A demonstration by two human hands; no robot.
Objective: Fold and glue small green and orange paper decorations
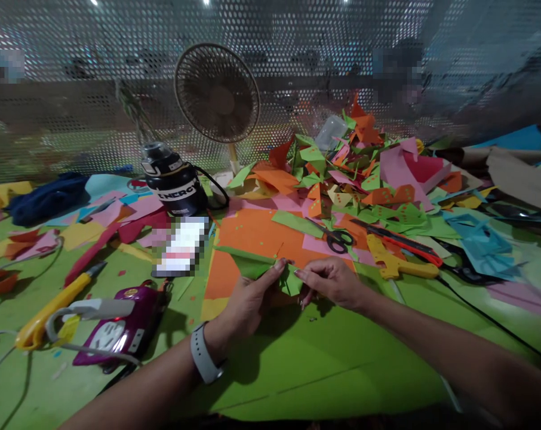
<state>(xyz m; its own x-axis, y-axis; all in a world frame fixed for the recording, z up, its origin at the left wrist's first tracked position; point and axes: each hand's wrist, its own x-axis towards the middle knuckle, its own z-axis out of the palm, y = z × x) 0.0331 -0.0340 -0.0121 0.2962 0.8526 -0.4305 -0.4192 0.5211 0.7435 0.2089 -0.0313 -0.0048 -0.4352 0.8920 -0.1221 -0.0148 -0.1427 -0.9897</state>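
Note:
Between my two hands is a piece of green paper (292,283), cut or folded into shape, held just above the table. My left hand (251,298) grips it with the thumb on top. The fingertips of my right hand (331,280) pinch at its right edge; part of those fingers is hidden behind the paper. Underneath lie orange paper sheets (243,230) on the green tabletop (342,370). Black-handled scissors (340,240) rest just beyond my right hand, and a yellow glue gun (398,263) lies to its right.
A heap of cut coloured paper (364,185) fills the back right. A fan (217,92) and a dark bottle (174,182) stand behind, near a phone (183,245). At left are a purple power strip (118,325), another yellow-handled tool (58,307) and cables. A red utility knife (398,242) lies right.

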